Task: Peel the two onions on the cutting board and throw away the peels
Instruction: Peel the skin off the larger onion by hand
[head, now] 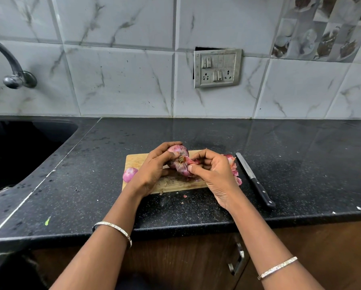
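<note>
One onion (180,152) is gripped above the cutting board (133,162) by the left hand (152,172), evidently steadied while its skin is pinched by the right hand (215,176). Peels (235,170) are heaped at the board's right edge.

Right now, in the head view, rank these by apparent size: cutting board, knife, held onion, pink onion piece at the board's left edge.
1. cutting board, though partly covered
2. knife, long but thin
3. held onion, partly covered, so unsure against the knife
4. pink onion piece
</note>
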Available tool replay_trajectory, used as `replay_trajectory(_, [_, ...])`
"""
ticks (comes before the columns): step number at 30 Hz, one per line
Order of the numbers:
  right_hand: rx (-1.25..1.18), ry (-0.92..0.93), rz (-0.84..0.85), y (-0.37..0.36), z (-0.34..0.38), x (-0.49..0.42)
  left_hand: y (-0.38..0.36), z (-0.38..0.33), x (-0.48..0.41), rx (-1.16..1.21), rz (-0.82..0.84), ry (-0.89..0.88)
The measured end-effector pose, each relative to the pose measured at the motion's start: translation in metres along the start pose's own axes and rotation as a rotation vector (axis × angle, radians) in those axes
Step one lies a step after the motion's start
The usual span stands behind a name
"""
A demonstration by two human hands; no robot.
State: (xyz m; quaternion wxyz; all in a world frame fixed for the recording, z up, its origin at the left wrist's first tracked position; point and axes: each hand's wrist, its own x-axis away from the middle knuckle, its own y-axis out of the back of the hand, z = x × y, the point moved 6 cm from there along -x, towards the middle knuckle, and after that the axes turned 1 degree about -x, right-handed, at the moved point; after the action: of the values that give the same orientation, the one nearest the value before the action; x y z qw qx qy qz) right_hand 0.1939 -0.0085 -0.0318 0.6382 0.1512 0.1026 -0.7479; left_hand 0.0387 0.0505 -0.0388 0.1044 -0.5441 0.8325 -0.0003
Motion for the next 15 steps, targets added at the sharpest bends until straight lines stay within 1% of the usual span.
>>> replay_trajectory(5, [-0.008,0.001,-0.030,0.001,0.001,0.000,-0.002,-0.001,0.001,-0.016,0.003,-0.012])
replay_trajectory(10, [-0.097,-0.021,-0.028,0.000,0.003,0.002,0.001,-0.001,0.000,0.022,-0.021,-0.016])
replay_trajectory(13, [-0.081,-0.002,-0.091,0.005,0.003,0.001,0.002,-0.001,0.001,0.027,-0.037,-0.022])
replay_trajectory(15, [-0.067,0.004,-0.176,0.010,0.002,0.001,0.002,-0.001,0.002,0.015,-0.038,-0.027])
